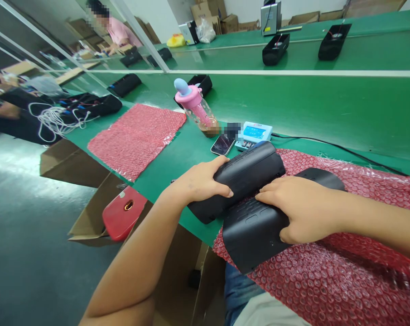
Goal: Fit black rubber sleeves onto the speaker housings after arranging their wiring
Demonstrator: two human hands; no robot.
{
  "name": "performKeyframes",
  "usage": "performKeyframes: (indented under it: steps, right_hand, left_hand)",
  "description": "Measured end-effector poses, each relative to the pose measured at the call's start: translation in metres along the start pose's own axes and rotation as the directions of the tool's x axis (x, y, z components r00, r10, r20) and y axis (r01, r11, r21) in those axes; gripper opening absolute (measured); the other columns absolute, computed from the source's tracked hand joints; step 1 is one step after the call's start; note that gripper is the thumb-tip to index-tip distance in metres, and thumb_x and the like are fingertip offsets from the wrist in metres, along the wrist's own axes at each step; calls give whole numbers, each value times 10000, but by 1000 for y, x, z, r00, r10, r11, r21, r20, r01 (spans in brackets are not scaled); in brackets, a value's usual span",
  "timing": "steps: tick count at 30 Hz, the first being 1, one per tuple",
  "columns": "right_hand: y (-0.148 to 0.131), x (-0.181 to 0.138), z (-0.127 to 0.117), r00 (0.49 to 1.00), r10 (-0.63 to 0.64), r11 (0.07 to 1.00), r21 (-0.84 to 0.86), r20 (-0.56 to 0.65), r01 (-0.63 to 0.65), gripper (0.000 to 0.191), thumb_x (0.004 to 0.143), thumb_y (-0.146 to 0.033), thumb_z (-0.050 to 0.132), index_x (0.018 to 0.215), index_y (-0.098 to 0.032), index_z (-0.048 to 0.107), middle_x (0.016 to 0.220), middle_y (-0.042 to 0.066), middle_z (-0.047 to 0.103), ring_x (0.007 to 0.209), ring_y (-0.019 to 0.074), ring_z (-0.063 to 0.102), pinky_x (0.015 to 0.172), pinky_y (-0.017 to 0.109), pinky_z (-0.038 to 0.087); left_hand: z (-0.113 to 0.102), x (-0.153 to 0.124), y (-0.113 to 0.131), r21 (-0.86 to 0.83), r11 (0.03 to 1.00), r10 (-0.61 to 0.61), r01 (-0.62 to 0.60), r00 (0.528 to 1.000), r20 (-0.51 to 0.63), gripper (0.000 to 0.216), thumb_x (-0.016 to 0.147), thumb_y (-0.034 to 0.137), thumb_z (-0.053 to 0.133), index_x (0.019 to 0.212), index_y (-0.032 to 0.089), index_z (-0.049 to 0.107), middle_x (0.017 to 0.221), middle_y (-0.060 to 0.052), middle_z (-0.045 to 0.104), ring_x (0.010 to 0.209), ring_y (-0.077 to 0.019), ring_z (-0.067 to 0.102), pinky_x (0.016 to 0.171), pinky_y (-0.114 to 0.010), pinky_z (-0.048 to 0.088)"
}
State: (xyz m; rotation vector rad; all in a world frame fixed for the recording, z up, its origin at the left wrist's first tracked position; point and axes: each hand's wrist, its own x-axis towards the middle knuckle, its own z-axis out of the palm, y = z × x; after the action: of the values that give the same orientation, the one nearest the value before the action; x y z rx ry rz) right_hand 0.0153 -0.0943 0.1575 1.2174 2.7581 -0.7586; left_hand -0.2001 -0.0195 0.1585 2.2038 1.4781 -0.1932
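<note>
Two long black plastic housings lie side by side before me. My left hand [206, 181] grips the farther black housing [248, 170], its thumb on the near side and its fingers partly hidden behind. Over the nearer black housing [252, 235] lies my right hand [296, 208], fingers across the top and thumb on the near side. Red bubble wrap [313, 280] is spread beneath the nearer one. Just behind the farther housing stand a light blue meter [255, 133] with a lit screen and a phone [223, 144].
A drink bottle [198, 108] with a pink lid stands behind a second bubble wrap sheet [137, 136]. White cables [57, 118] and black housings lie at the left. Open cartons [89, 213] and a red stool [123, 215] are below the bench edge. Other people work at the left.
</note>
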Motion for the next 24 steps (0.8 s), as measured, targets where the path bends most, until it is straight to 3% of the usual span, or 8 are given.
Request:
performKeyframes:
  steps: [24]
  right_hand:
    - [0,0,0,1000,2,1000,1,-2,-2,316,586,-255,627,883,-154,587,906,67,615,831,256,574,757,394,460]
  left_hand:
    - [2,0,-1,-20,1000,-4,3,1000,-10,707,597,444,655,1241,286,408,1131,-24,569,961,-267,552,825,-367,442]
